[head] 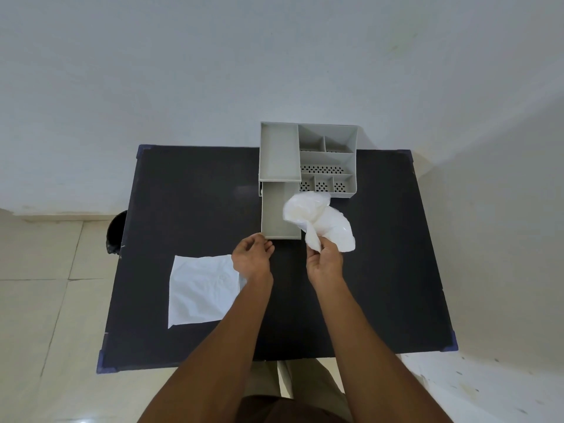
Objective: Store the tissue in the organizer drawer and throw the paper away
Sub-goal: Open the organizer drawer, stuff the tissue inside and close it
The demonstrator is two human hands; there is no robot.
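A grey organizer (308, 157) stands at the far middle of the black table (381, 270). Its drawer (279, 215) is pulled out toward me and looks empty. My right hand (325, 261) pinches a white tissue pack (320, 222) by its lower edge, holding it up just right of the drawer. My left hand (251, 254) sits at the drawer's front left corner, fingers curled, holding nothing. A flat white sheet of paper (203, 290) lies on the table to the left, partly under my left forearm.
A dark round bin (117, 232) stands on the floor beside the table's left edge. The organizer's right half has several small open compartments with perforated bottoms. A white wall rises behind the table.
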